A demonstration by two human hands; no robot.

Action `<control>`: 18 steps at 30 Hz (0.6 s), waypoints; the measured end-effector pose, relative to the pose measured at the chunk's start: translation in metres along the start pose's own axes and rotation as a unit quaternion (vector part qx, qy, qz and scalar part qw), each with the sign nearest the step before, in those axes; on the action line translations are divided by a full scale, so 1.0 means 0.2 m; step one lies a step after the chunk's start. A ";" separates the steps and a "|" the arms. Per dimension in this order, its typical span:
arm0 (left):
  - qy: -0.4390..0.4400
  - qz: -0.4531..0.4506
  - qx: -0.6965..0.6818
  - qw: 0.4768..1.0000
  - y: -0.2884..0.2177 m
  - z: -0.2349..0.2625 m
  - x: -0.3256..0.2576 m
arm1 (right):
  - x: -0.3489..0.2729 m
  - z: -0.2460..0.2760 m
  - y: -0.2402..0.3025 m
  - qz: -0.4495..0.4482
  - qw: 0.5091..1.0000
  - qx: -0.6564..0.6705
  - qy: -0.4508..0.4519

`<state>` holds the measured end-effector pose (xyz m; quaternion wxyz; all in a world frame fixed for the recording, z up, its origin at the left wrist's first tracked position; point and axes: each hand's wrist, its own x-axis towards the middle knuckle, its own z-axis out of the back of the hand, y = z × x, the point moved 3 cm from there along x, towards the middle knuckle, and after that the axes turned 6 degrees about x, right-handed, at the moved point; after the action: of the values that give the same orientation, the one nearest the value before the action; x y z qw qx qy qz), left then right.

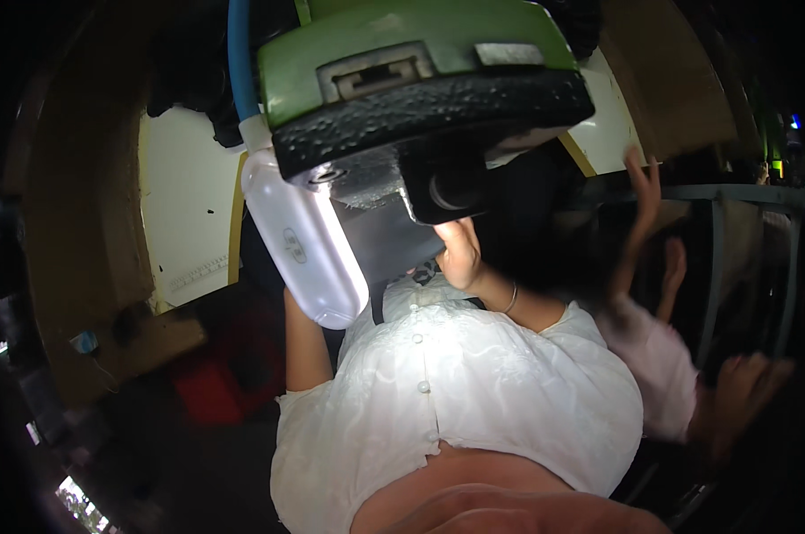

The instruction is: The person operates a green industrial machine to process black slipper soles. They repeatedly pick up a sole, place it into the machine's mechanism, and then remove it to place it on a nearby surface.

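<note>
A green and black machine head (420,98), possibly a sewing machine, fills the upper middle. My right hand (461,255) is just below its black underside, with a thin bracelet at the wrist. Its fingertips go out of sight behind the machine, so what they hold is hidden. My left forearm (306,347) rises behind a lit, white oblong lamp (304,240), which covers most or all of that hand. Between lamp and right hand shows a smooth dark grey surface (376,240); whether it is cloth or a panel I cannot tell.
A blue flexible tube (239,62) carries the lamp. White boards with yellow edges (189,196) lie at the left. A red object (215,383) is low at the left. Close on my right, another person in a pink sleeve (652,356) has raised hands, beside a metal frame (719,267).
</note>
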<state>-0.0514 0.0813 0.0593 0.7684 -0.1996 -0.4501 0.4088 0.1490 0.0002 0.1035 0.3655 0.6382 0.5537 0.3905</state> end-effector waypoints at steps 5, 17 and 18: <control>-0.019 0.012 0.000 1.000 0.09 -0.17 -0.28 | 0.12 0.03 0.05 0.031 0.982 -0.169 0.081; 0.308 -0.008 0.008 0.951 -0.28 -0.52 -0.26 | 0.20 0.22 0.49 0.024 0.850 -0.526 0.004; 0.296 0.025 0.003 0.955 -0.23 -0.51 -0.27 | 0.14 0.25 0.62 0.094 0.868 -0.471 -0.125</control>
<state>0.0422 0.0175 0.0096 0.8576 -0.3203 -0.1961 0.3515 0.2493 0.0111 0.1966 0.6506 0.4827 0.1911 0.5543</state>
